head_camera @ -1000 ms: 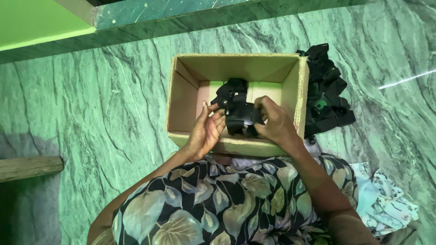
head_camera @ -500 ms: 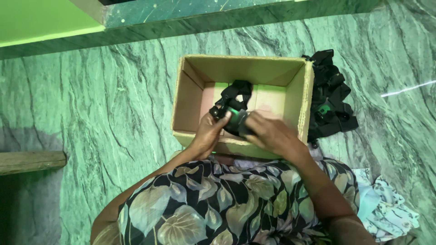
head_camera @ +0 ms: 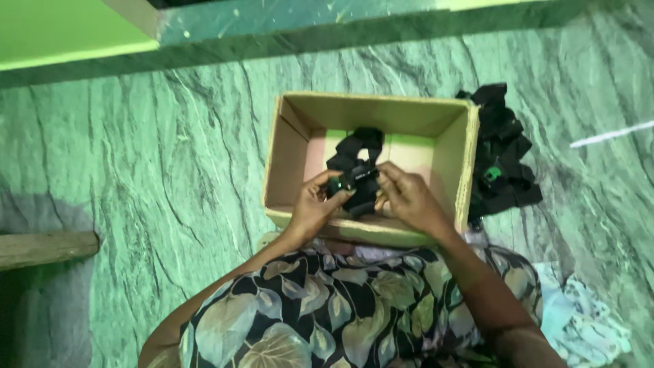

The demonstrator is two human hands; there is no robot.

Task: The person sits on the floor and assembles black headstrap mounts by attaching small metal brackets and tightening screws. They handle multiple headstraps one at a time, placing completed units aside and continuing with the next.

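Inside the cardboard box (head_camera: 286,153), both hands had closed in: the left hand (head_camera: 315,204) and right hand (head_camera: 407,197) now pinched the black strapped device (head_camera: 355,176) from either side, lower and more settled than a second earlier.

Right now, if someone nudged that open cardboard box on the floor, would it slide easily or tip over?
The cardboard box would probably slide: the green stone floor looks polished, and the box holds little besides the black strapped device. It seems unlikely to tip, being low and wide. Both hands inside it may steady it.
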